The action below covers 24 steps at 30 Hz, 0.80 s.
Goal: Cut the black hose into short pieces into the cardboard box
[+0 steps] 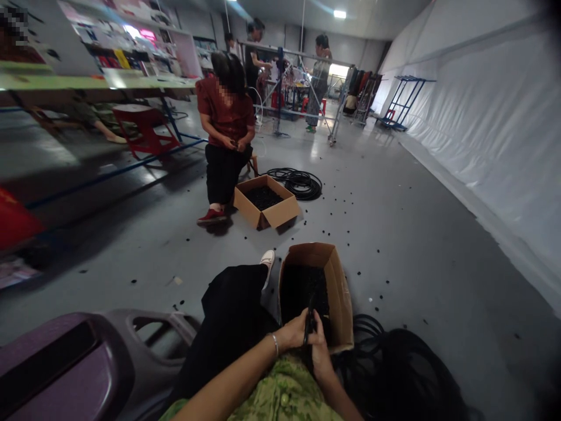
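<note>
Both my hands are together at the near edge of an open cardboard box (340, 292) with a mass of black pieces (302, 286) inside. My left hand (293, 332), with a bracelet at its wrist, is closed around a long, narrow black thing (309, 318) that points into the box. Against it from the other side, my right hand (319, 338) is closed, its fingers touching the same thing. Whether this is a tool or a length of tubing cannot be made out. Black tubing (403, 362) lies coiled on the floor to the right of the box.
A co-worker (225, 111) sits ahead beside another cardboard box (280, 211) of black pieces, with a second black coil (302, 184) behind it. A purple-grey plastic stool (109, 374) stands at my left. Small black bits dot the floor (372, 204). White sheeting (482, 117) lines the right side.
</note>
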### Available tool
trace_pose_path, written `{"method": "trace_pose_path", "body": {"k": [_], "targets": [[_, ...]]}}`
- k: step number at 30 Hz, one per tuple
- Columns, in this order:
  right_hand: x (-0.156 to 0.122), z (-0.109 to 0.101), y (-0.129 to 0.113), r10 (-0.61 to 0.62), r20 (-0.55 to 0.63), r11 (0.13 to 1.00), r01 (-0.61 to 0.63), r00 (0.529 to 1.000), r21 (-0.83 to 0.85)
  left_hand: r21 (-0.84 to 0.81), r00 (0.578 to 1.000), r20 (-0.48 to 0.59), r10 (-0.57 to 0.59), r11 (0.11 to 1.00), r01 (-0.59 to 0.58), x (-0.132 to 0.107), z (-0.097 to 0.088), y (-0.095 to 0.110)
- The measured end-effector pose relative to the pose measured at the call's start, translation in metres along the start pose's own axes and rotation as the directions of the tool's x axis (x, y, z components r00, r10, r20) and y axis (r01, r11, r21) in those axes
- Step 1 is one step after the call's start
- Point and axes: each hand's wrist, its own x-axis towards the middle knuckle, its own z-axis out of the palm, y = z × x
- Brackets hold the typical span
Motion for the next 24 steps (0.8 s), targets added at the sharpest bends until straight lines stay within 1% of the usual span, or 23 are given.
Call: {"method": "trace_pose_path", "body": {"k": [3,4,5,6,8,9,10,12,14,16,17,18,19,21,22,24], "targets": [[-0.003,-0.004,0.003,0.034,-0.090,0.998,-0.029,0.995,0.047,-0.010,1.000,-0.008,0.006,1.000,-0.006,0.000,0.001,0.000],[-0.005,-0.006,0.004,0.048,-0.127,0.997,-0.040,0.991,0.064,-0.030,1.000,0.007,-0.001,1.000,0.001,0.000,0.002,0.000],[-0.006,-0.006,0.004,0.057,-0.161,0.996,-0.046,0.985,0.075,-0.068,0.999,0.045,-0.017,0.998,0.020,0.000,0.004,0.001],[-0.006,-0.007,0.004,0.064,-0.189,0.995,-0.049,0.980,0.082,-0.119,0.994,0.101,-0.041,0.992,0.053,-0.001,0.005,0.002],[-0.006,-0.006,0.003,0.069,-0.218,0.995,-0.050,0.974,0.090,-0.244,0.971,0.218,-0.098,0.958,0.152,-0.001,0.006,0.004],[-0.005,-0.005,0.002,0.069,-0.221,0.994,-0.049,0.973,0.094,-0.311,0.959,0.252,-0.129,0.928,0.207,-0.002,0.006,0.005],[-0.003,-0.003,0.001,0.064,-0.228,0.995,-0.043,0.972,0.094,-0.380,0.953,0.259,-0.160,0.890,0.253,-0.002,0.006,0.005],[0.003,0.000,-0.001,0.028,-0.267,0.998,-0.012,0.963,0.063,-0.528,0.957,0.206,-0.206,0.799,0.286,-0.002,0.006,0.006],[0.012,0.005,-0.003,-0.014,-0.326,1.000,0.021,0.945,0.016,-0.655,0.958,0.116,-0.263,0.705,0.273,-0.002,0.008,0.005],[0.020,0.010,-0.003,-0.039,-0.385,0.999,0.037,0.922,-0.014,-0.730,0.937,0.045,-0.346,0.629,0.267,-0.002,0.013,0.002],[0.023,0.014,-0.001,-0.051,-0.403,0.999,0.047,0.914,-0.021,-0.747,0.926,0.013,-0.377,0.612,0.260,-0.002,0.016,0.000],[0.026,0.017,0.000,-0.063,-0.415,0.998,0.059,0.908,-0.022,-0.749,0.923,-0.017,-0.384,0.617,0.242,-0.003,0.019,-0.001],[0.028,0.021,0.003,-0.072,-0.422,0.997,0.070,0.904,-0.019,-0.735,0.929,-0.061,-0.365,0.647,0.206,-0.004,0.023,-0.002],[0.031,0.027,0.008,-0.072,-0.419,0.997,0.079,0.905,-0.001,-0.667,0.931,-0.160,-0.328,0.731,0.143,-0.005,0.028,-0.004],[0.032,0.029,0.011,-0.060,-0.418,0.997,0.072,0.907,0.014,-0.625,0.919,-0.212,-0.331,0.770,0.133,-0.005,0.029,-0.004],[0.036,0.029,0.015,-0.032,-0.439,0.999,0.046,0.898,0.022,-0.560,0.876,-0.310,-0.369,0.816,0.146,-0.004,0.030,-0.004]]}}
